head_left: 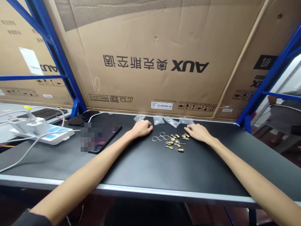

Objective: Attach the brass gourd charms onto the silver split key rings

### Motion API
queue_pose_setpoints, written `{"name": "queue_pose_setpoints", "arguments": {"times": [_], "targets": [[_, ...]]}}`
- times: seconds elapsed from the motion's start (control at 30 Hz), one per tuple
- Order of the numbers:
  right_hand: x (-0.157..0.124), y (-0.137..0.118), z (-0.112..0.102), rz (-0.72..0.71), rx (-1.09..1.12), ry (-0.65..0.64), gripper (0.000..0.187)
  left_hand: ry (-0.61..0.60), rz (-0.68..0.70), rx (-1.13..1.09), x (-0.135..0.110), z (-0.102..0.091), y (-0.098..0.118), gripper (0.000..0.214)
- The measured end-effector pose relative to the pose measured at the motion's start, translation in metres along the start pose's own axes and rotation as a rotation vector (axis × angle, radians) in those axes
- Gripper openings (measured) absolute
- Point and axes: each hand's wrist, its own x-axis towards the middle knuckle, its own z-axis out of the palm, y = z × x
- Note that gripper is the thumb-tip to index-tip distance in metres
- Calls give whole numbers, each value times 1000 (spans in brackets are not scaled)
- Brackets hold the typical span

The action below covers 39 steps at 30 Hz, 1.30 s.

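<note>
My left hand (142, 128) and right hand (198, 131) rest on the black counter (164, 169), with rings (160, 137) and gold charms (176, 141) between them.
Far left, a white power strip (42, 133) with white cords (30, 147) sits on the counter. Next is a black phone (113, 138), part blurred. Then comes my left hand, its fingers bent down and close together, holding nothing, just left of the rings. The silver rings lie in a small bunch. The gold charms are in a pile just right of them, and my right hand's narrow fingers hold nothing beside it. Four clear little bags (158, 120) lie behind them, near a big cardboard box (152, 53).
</note>
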Motion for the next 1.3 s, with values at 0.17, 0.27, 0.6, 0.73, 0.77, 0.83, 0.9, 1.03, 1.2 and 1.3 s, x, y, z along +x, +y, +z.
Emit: {"name": "queue_pose_setpoints", "arguments": {"times": [0.17,0.27,0.6,0.73,0.77,0.83,0.9,1.03,1.2,1.3], "targets": [[0,0,0,1,-2,-1,45,-5,-1,0,-1,-1,0,34],[0,0,0,-1,-1,-1,44,-10,-5,-1,0,-1,0,34],[0,0,0,-5,2,1,44,-14,-7,2,-1,-1,1,34],[-1,0,-1,-7,2,-2,43,-15,-2,1,-1,-2,1,34],[-1,0,-1,-6,2,-3,43,-15,-2,1,-1,-2,1,34],[-1,0,-1,-5,2,-2,43,-16,-1,-2,-1,-3,1,34],[-1,0,-1,-5,1,-1,43,-16,-2,-7,-1,-3,1,33],[-1,0,-1,-5,-3,1,43,-14,-3,-21,-1,-3,1,32],[-1,-1,-1,-7,-6,-1,43,-14,3,-50,-1,-2,1,31],[-1,-1,-2,-8,-6,-1,43,-35,22,-89,0,-5,0,30]]}}
